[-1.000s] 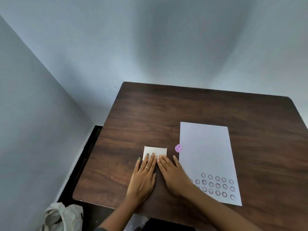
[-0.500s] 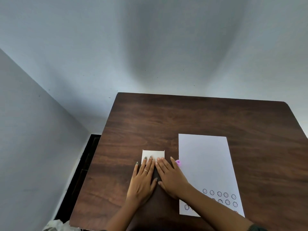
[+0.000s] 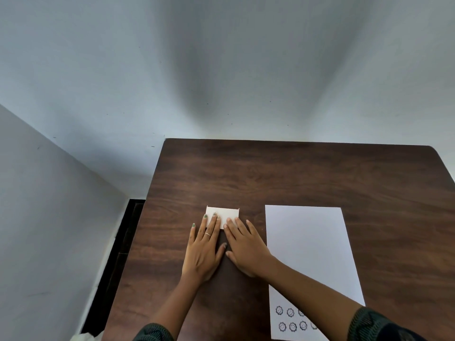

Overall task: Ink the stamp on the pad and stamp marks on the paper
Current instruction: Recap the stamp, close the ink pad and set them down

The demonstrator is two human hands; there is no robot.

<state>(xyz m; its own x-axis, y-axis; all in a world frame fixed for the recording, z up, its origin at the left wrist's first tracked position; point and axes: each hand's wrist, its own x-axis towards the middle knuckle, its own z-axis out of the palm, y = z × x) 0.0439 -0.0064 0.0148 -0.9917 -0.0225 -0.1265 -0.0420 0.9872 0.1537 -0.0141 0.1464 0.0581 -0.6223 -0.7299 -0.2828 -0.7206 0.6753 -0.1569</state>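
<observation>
A white sheet of paper [image 3: 310, 252] lies on the right half of the dark wooden table [image 3: 270, 173], with several round stamped marks [image 3: 290, 318] near its close end. A small white box [image 3: 225, 213] sits left of the paper. My left hand [image 3: 204, 249] and my right hand [image 3: 246, 249] lie flat side by side, fingers spread, fingertips resting on the box's near part. Neither hand holds anything. The small purple stamp is hidden in this frame.
A grey wall rises behind and to the left of the table. A dark gap [image 3: 123, 242] runs along the table's left edge. A bit of white bag [image 3: 83, 337] shows at the bottom left.
The camera has tilted upward, so the table sits lower in view. Both hands stay flat on the white box. The purple stamp beside the paper's left edge is no longer visible.
</observation>
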